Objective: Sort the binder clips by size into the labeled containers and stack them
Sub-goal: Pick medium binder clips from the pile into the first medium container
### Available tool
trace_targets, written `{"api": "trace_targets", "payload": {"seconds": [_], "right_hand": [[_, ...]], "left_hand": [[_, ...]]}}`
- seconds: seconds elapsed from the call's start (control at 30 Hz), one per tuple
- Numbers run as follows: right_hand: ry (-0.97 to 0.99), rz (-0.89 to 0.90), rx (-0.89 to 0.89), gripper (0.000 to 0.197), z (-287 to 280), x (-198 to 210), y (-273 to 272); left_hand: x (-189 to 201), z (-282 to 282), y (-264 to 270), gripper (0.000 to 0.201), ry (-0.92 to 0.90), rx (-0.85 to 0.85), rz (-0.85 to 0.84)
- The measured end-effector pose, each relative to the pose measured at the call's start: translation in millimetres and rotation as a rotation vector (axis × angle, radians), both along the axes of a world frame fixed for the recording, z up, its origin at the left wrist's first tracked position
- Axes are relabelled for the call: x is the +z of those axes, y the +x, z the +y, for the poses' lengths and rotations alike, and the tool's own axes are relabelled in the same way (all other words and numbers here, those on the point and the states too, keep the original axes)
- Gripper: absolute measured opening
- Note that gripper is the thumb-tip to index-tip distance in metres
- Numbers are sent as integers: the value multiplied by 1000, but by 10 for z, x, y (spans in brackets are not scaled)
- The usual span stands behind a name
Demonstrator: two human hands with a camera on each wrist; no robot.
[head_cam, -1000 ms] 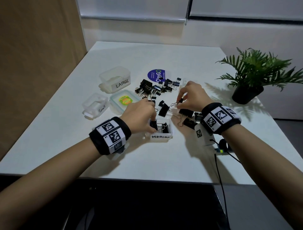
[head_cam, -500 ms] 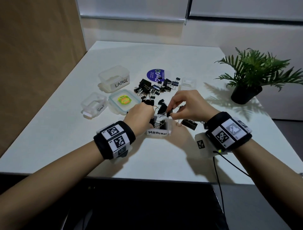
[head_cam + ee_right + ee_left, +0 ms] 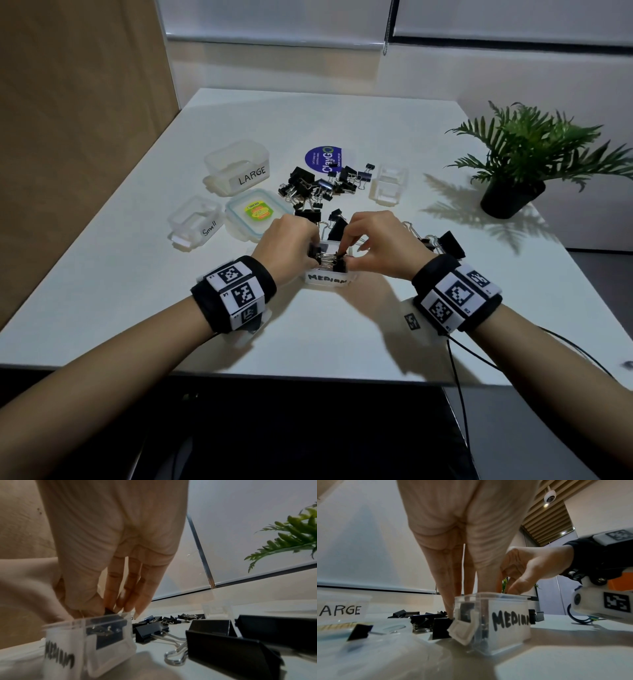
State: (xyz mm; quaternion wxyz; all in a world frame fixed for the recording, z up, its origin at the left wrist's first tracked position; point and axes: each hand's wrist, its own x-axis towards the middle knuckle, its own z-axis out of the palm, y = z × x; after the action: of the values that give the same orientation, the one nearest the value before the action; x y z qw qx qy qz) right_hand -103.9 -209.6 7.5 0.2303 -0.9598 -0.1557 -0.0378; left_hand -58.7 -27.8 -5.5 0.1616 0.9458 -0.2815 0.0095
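While working over the MEDIUM container near the front of the desk, in the head view, brought both grips together above its open top. Pinched a medium binder clip in the right grip, just at the rim, apparently to slot it beside the stored clips rather than drop it loose. Set the left grip against the container's left end, probably as a brace against sliding. Left the LARGE container and Small container further back on the left, labels facing forward and easy to read, with the loose binder clips heaped behind, within reach of either side.

From the left wrist, showed the left grip's fingers straight and pointing down: one outside the clear wall of the MEDIUM container, the others dipping inside. Grasped nothing there, so far as could be told; looked like a guide for the row. Reached in from the right with the right grip.

From the right wrist, confirmed the right grip clenched on the black medium binder clip between thumb and fingertips, at the container's rim. Kept the large binder clips aside on the desk, just right of the container, probably awaiting their own box.
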Motion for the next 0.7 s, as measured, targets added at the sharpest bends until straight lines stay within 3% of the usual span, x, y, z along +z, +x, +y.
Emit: {"api": "trace_targets", "payload": {"seconds": [0.23, 0.5, 0.7], "right_hand": [[-182, -28, -90, 13, 80, 16, -39], [-468, 27, -9, 19, 133, 129, -82], [-459, 4, -89, 15, 210, 111, -114]], "left_hand": [[-17, -12, 24, 31, -24, -43, 8], [15, 1, 74, 37, -73, -40, 64], [31, -26, 73, 40, -61, -43, 87]]}}
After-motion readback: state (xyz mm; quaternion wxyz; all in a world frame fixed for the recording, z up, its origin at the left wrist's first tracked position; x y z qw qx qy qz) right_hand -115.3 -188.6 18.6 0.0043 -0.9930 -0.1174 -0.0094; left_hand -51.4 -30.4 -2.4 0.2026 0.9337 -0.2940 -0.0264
